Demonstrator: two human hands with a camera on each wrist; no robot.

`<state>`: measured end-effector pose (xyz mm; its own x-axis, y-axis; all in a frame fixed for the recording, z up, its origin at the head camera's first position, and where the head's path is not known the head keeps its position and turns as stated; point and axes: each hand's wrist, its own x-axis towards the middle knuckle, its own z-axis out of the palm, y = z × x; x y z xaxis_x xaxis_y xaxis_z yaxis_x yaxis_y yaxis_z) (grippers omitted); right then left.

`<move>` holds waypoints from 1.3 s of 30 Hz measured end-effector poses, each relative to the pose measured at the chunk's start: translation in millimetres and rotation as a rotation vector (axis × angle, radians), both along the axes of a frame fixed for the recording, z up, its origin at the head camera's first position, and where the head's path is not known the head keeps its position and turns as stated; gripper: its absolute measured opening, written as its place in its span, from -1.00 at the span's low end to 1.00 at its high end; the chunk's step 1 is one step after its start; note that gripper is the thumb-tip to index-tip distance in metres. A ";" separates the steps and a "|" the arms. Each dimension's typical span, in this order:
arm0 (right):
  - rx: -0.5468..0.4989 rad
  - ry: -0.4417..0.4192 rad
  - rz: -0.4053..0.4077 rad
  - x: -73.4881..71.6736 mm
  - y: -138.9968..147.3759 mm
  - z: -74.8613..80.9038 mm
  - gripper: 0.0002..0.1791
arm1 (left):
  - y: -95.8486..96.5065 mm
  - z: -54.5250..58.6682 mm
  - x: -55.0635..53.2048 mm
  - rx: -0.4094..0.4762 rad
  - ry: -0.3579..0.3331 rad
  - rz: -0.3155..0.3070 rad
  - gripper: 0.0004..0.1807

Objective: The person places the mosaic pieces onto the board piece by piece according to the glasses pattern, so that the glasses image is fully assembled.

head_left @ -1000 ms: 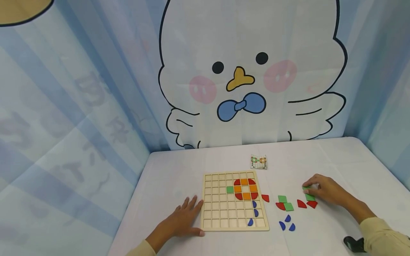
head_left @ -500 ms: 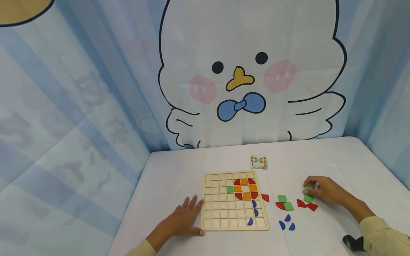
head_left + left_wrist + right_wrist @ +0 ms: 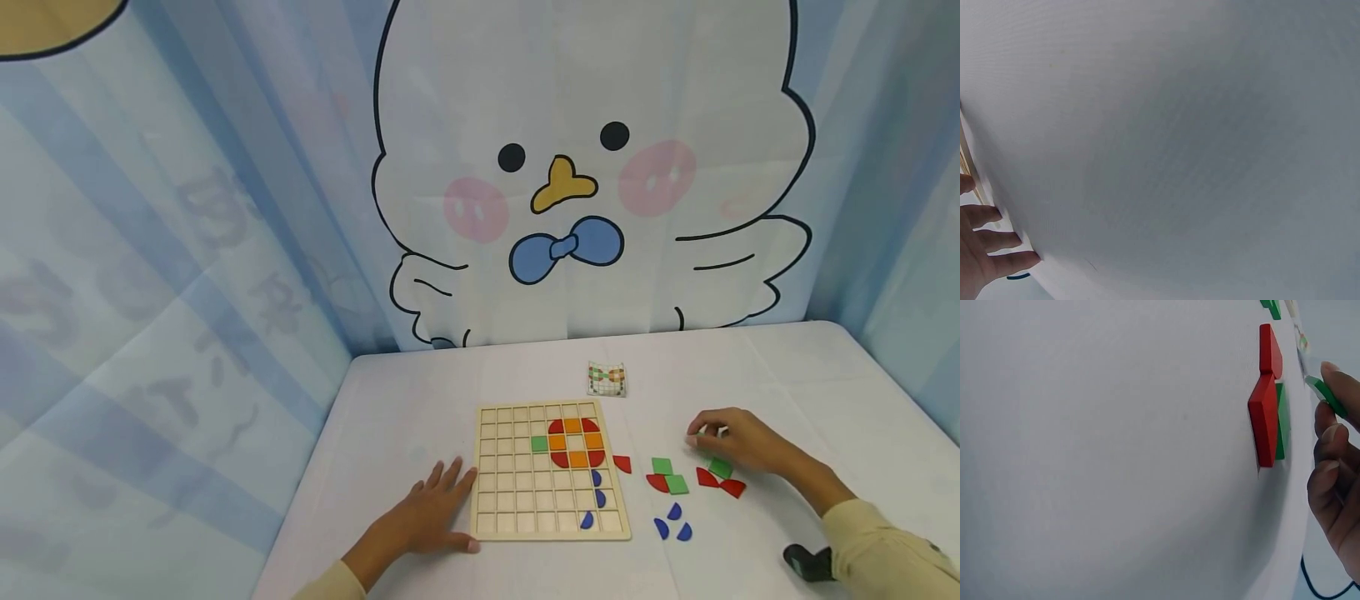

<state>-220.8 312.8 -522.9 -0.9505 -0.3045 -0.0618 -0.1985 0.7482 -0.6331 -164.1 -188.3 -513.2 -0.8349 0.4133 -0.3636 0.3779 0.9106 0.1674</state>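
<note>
- Bottom right of head view: black object point(image 3: 808, 563), partly covered by the beige right sleeve point(image 3: 885, 542); identity unclear.
- Lower centre: left hand point(image 3: 429, 515) palm down, fingers spread wide, gripping nothing; fingertips at the left edge of the wooden grid board point(image 3: 510, 504).
- Right of board, lower: three loose blue half-discs point(image 3: 661, 528), near one another; three further blue half-discs on the board's lower right.
- Above those: two green squares point(image 3: 677, 485) with a red quarter-disc point(image 3: 657, 482); another red piece point(image 3: 622, 463) at the board's right edge.
- Farther right: green tile on the table point(image 3: 721, 467), two red pieces point(image 3: 707, 477) just beside it.
- Board's upper right: ring of orange squares point(image 3: 578, 459) and red corner pieces point(image 3: 596, 458); one green square to its left.
- Right hand point(image 3: 738, 437), right of frame: narrow pinch on a green tile point(image 3: 1329, 397), raised off the white table point(image 3: 780, 383).
- Beyond board: small pattern card point(image 3: 606, 379).
- Farthest: blue-and-white curtain point(image 3: 570, 308) with cartoon bird.
</note>
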 end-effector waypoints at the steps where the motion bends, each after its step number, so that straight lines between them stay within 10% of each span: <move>1: -0.004 -0.006 0.003 -1.1 -2.9 0.3 -0.84 | 0.1 0.6 0.1 0.001 -0.003 0.002 0.19; 39: -0.245 -0.185 0.237 -28.0 -105.3 11.0 -0.62 | 0.8 2.1 1.8 0.012 -0.005 0.016 0.20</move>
